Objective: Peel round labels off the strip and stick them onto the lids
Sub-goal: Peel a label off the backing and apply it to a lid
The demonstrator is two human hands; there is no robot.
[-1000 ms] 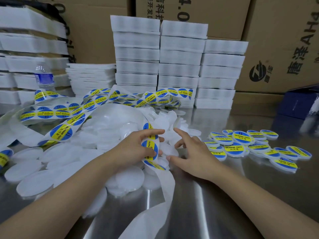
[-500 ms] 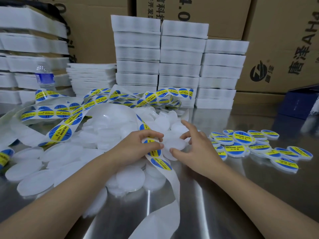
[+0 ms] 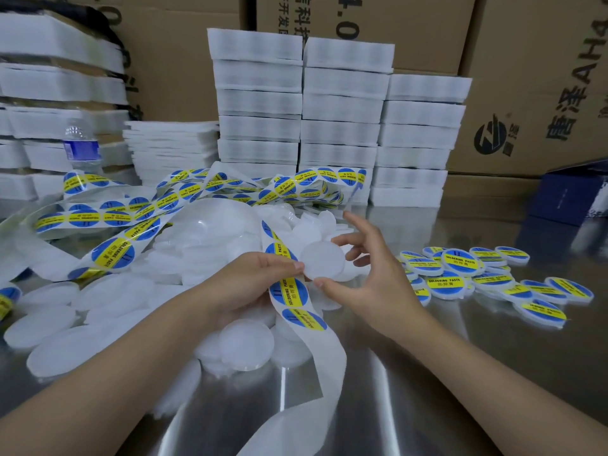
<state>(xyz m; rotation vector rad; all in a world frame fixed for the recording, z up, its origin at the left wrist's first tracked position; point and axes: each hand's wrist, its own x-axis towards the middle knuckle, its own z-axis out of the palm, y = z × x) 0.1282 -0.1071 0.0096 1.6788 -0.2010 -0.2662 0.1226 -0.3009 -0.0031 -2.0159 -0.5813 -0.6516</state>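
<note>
A long strip (image 3: pixel 289 292) of round blue-and-yellow labels runs from a tangle at the back down across my left hand (image 3: pixel 243 284), which pinches it between thumb and fingers. My right hand (image 3: pixel 365 274) holds a plain white round lid (image 3: pixel 322 260) by its edge, thumb below and fingers behind, just right of the strip. A heap of plain white lids (image 3: pixel 204 245) lies behind and to the left of my hands. Several labelled lids (image 3: pixel 460 264) lie spread on the right of the table.
The steel table (image 3: pixel 460 373) reflects light near its front. The empty backing paper (image 3: pixel 316 383) trails toward the front edge. Stacks of white foam trays (image 3: pixel 342 120) and cardboard cartons (image 3: pixel 533 93) line the back. A water bottle (image 3: pixel 80 146) stands at the back left, a dark blue box (image 3: pixel 572 195) at the right.
My right hand has picked a plain lid from the heap and lifted it beside the strip. My left hand has drawn the strip up and slightly right.
</note>
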